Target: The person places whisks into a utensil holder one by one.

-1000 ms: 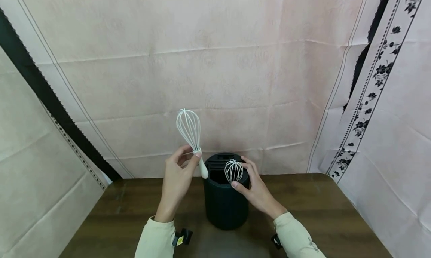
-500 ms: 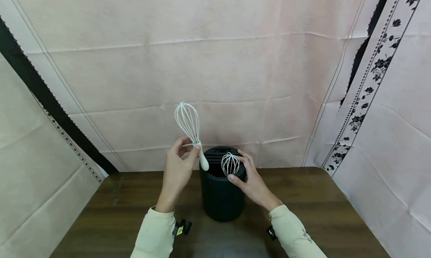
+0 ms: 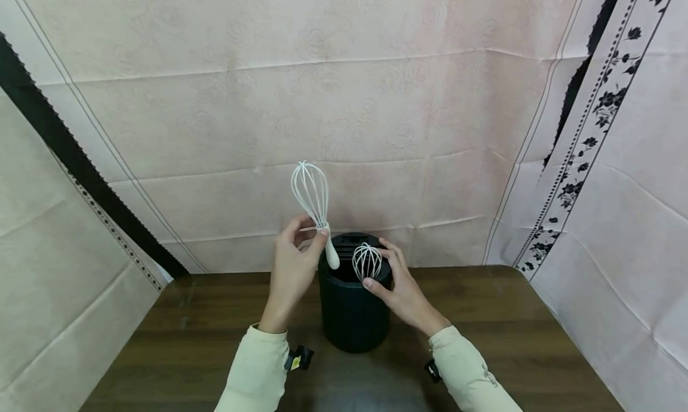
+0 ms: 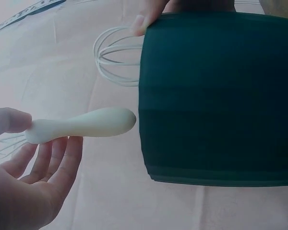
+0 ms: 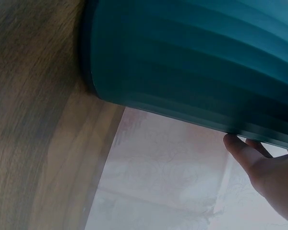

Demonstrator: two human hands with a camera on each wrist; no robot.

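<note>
In the head view my left hand (image 3: 292, 266) pinches a white whisk (image 3: 332, 255) at its neck, wires up. The whisk's handle points down at the left part of the opening of a dark green utensil holder (image 3: 355, 316). In the left wrist view the handle's rounded end (image 4: 110, 121) is close to the holder's rim. A second, smaller-looking whisk (image 3: 366, 261) stands in the holder with its wire head showing; its handle is hidden inside. My right hand (image 3: 405, 295) grips the holder's rim from the right, thumb in front and fingers behind.
The holder stands on a brown wooden table (image 3: 215, 334). A slotted black section (image 3: 356, 240) covers the back of its opening. Pale cloth (image 3: 269, 113) hangs behind the table and at both sides.
My left hand has moved a little right with the whisk, bringing its handle over the holder's opening. My right hand keeps its place on the rim. The head view has shifted slightly.
</note>
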